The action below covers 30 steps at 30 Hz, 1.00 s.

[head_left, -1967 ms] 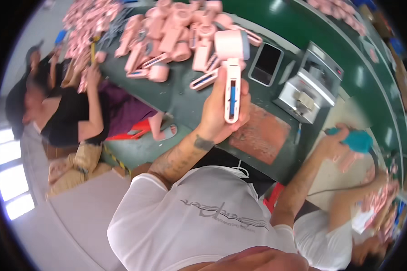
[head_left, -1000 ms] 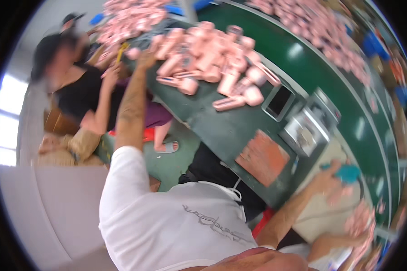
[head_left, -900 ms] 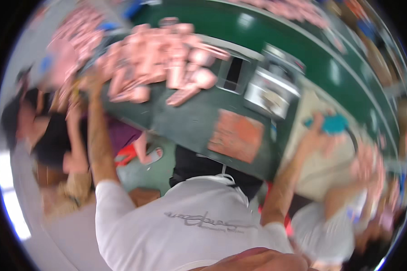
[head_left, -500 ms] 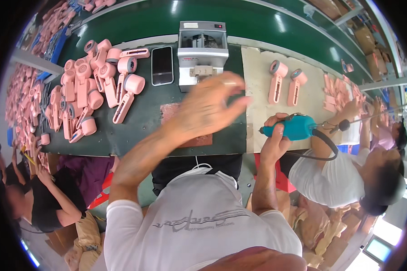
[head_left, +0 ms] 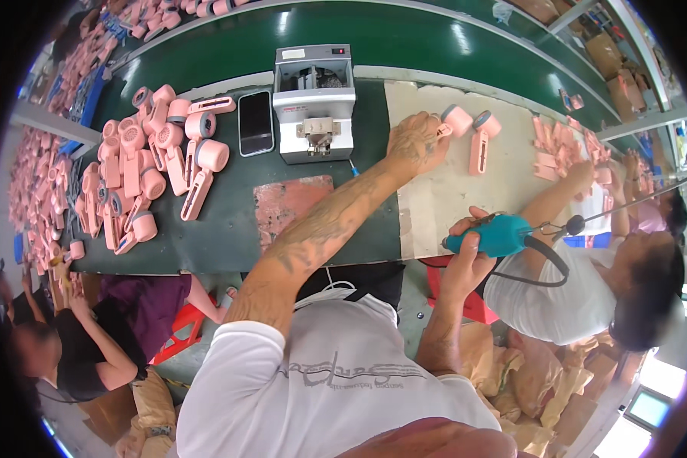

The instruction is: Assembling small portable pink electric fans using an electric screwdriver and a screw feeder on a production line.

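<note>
My left hand (head_left: 418,145) has its fingers closed around the handle of a pink handheld fan (head_left: 457,120) on the cardboard sheet (head_left: 435,206). Most of that handle is hidden behind the hand; the round head sticks out to the right. A second pink fan (head_left: 479,151) lies just beyond it, handle toward me. My right hand (head_left: 469,256) grips a teal electric screwdriver (head_left: 496,235), its tip pointing left. The screwdriver hangs from a cord at its right end, raised above the cardboard.
A grey screw feeder (head_left: 315,107) stands at mid-bench beside a phone (head_left: 256,124). Left of these lies a heap of pink fans (head_left: 141,153). A worn reddish mat (head_left: 282,206) is near me. Co-workers sit on both sides; one's forearm (head_left: 553,202) reaches toward pink parts (head_left: 546,149) at right.
My left hand has moved right from in front of the screw feeder and closed on the nearer fan, which has shifted slightly. My right hand still holds the screwdriver. The view has shifted a little.
</note>
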Motion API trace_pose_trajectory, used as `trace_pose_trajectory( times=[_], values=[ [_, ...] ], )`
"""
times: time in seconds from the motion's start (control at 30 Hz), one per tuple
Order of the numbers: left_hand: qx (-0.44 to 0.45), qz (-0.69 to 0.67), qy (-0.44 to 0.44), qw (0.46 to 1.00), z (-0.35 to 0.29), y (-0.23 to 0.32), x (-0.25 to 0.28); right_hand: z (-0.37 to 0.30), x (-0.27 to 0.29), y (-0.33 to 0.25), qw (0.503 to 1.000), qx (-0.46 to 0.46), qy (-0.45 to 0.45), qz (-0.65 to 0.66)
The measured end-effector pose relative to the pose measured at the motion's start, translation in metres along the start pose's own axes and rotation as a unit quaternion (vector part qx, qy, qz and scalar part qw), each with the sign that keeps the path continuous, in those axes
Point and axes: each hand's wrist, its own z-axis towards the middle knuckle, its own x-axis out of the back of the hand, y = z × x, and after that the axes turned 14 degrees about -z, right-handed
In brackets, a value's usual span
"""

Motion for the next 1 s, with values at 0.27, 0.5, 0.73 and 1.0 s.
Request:
trace_pose_trajectory(
  times=[0.27, 0.5, 0.73, 1.0],
  values=[
    [-0.113, -0.003, -0.042, 0.993, -0.125, 0.021, 0.137, 0.012, -0.030, 0.000, 0.994, -0.007, -0.075, 0.075],
    [-0.020, -0.074, -0.113, 0.991, -0.166, -0.031, 0.190, 0.039, -0.107, -0.035, 0.944, -0.015, -0.183, 0.273],
    [-0.087, 0.012, -0.067, 0.994, -0.173, -0.044, 0.192, 0.064, -0.196, -0.049, 0.957, 0.114, -0.181, 0.195],
    [-0.094, 0.030, -0.040, 0.994, -0.175, -0.057, 0.191, 0.062, -0.229, -0.034, 0.951, 0.141, -0.194, 0.196]
  ],
)
